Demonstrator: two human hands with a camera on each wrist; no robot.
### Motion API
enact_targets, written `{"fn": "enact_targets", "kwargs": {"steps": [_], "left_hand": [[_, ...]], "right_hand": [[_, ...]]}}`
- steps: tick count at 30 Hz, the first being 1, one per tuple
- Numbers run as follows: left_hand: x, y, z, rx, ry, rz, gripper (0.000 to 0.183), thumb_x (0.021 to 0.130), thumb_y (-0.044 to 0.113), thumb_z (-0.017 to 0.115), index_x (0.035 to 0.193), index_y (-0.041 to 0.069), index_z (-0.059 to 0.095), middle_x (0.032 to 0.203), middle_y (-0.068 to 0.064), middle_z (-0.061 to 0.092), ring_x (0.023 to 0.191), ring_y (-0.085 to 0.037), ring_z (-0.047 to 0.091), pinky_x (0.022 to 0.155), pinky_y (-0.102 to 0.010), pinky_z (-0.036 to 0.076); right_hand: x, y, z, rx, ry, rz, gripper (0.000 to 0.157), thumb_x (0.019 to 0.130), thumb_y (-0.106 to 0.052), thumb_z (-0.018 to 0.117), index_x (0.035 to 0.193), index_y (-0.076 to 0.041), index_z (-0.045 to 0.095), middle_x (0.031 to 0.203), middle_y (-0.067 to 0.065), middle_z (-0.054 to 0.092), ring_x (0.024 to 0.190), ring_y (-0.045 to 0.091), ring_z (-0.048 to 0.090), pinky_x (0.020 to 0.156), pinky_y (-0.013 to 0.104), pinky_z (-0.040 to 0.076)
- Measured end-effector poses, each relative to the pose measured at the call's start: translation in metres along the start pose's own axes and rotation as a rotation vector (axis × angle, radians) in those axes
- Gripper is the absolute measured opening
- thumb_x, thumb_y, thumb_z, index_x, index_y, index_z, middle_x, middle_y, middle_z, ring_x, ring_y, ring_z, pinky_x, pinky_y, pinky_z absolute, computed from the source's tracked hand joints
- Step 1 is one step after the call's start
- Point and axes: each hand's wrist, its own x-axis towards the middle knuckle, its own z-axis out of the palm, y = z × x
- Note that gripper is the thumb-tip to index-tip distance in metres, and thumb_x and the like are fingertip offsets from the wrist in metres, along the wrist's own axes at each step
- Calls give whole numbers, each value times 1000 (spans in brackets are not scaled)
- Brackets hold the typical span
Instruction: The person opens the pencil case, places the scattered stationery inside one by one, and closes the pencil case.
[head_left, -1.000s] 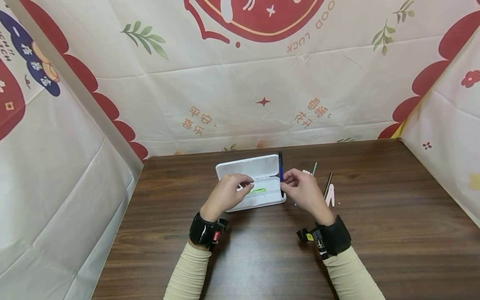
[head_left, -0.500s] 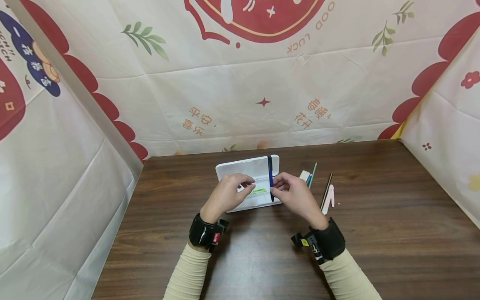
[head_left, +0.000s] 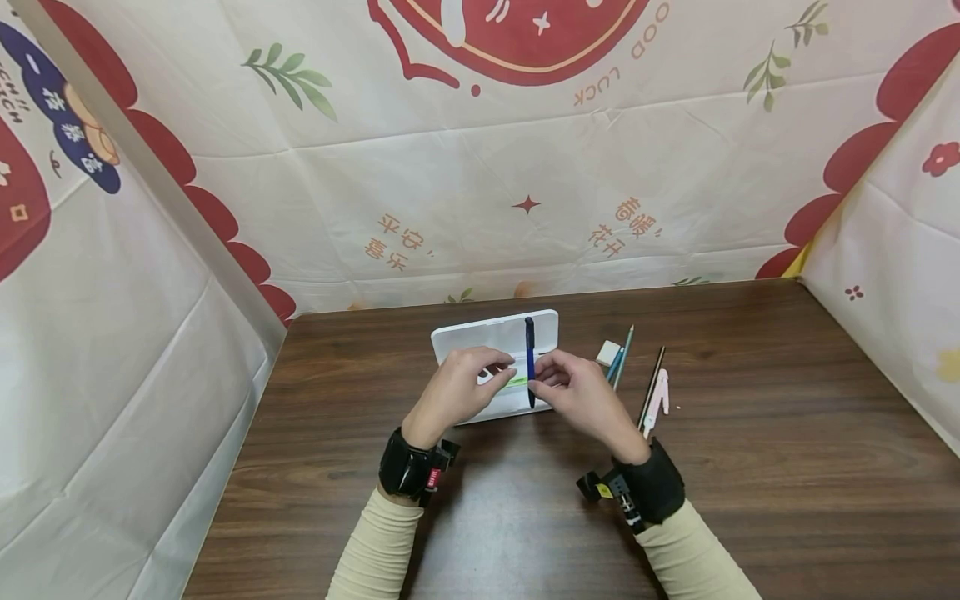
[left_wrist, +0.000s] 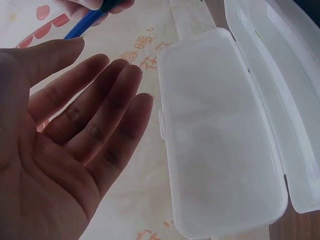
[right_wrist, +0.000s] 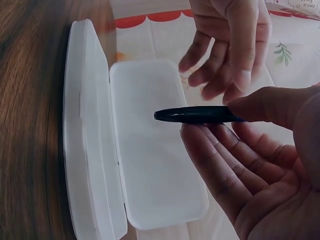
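Observation:
Between its thumb and fingers, my right hand (head_left: 581, 390) pinches a blue pen (head_left: 530, 358) with black ends. The pen stands nearly upright in the head view, overlapping an open white pencil case (head_left: 491, 333). In the right wrist view the pen's black end (right_wrist: 195, 115) points toward the raised lid (right_wrist: 150, 150). My left hand (head_left: 459, 387) hovers over the case's left part with nothing in it; the left wrist view shows its fingers (left_wrist: 117, 100) apart and loosely bent. A green strip (head_left: 517, 382) shows inside the case, partly hidden by the hands.
Right of the case lie a white eraser (head_left: 608, 352), a blue stick-like item (head_left: 615, 365), a green pencil (head_left: 626, 350), a dark pencil (head_left: 652, 387) and a pale pink two-legged item (head_left: 657, 400). Patterned cloth (head_left: 480, 208) hangs behind the brown table (head_left: 510, 517).
My right hand has moved left with the pen, from the case's right edge to over the case. The eraser has come into fuller view. My left hand has barely moved.

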Motion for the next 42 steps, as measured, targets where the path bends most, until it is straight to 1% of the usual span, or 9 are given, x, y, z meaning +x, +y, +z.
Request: {"fn": "enact_targets", "kwargs": {"steps": [5, 8, 12, 16, 23, 31, 38, 42], "left_hand": [[0, 1, 1, -35, 8, 15, 18, 89, 17, 63, 99, 5, 72, 91, -5, 74, 79, -9, 63, 70, -37, 58], [0, 2, 2, -45, 10, 18, 18, 89, 16, 64, 98, 4, 72, 90, -5, 74, 79, -9, 63, 70, -38, 58], [1, 3, 2, -49, 12, 24, 17, 89, 16, 64, 98, 4, 72, 90, -6, 74, 79, -10, 64, 71, -38, 58], [1, 3, 2, -49, 11, 27, 16, 89, 16, 63, 97, 5, 73, 89, -5, 74, 79, -9, 63, 72, -37, 58], [2, 4, 5, -38, 14, 53, 15, 89, 16, 64, 94, 7, 74, 87, -3, 74, 78, -7, 63, 72, -33, 57], [3, 5, 8, -30, 29, 75, 13, 88, 17, 64, 90, 8, 74, 83, -1, 73, 76, -5, 63, 71, -30, 56], [3, 6, 10, -17, 54, 87, 13, 88, 17, 65, 87, 8, 74, 81, -1, 73, 75, -5, 62, 69, -29, 56], [3, 7, 11, -18, 61, 80, 13, 88, 18, 65, 87, 8, 74, 81, -1, 73, 75, -4, 63, 69, -28, 56]], "right_hand": [[0, -1, 3, 21, -14, -5, 13, 84, -10, 69, 94, -4, 64, 87, 10, 69, 76, 14, 65, 66, 35, 58], [-1, -5, 4, 37, -21, 2, 14, 84, -8, 69, 94, -1, 64, 87, 13, 69, 76, 17, 66, 67, 37, 58], [-3, -22, 1, 56, -24, 5, 14, 83, -3, 67, 94, 5, 62, 88, 18, 68, 77, 23, 66, 67, 41, 58], [-6, -38, -3, 49, -22, 5, 14, 84, -1, 66, 94, 7, 62, 88, 20, 68, 77, 25, 67, 67, 40, 58], [-5, -40, -1, 74, -20, 11, 14, 83, 1, 66, 95, 8, 62, 89, 20, 68, 78, 25, 67, 69, 43, 58], [-6, -38, 2, 81, -19, -14, 13, 83, 2, 65, 95, 7, 62, 90, 21, 68, 79, 26, 67, 69, 45, 58], [-1, -3, 14, 82, -5, -31, 14, 84, -11, 69, 95, -2, 64, 90, 13, 70, 78, 15, 67, 68, 37, 59], [-1, -2, 15, 74, 4, -51, 13, 84, -9, 68, 94, -3, 64, 88, 12, 70, 76, 13, 67, 67, 35, 59]]}}
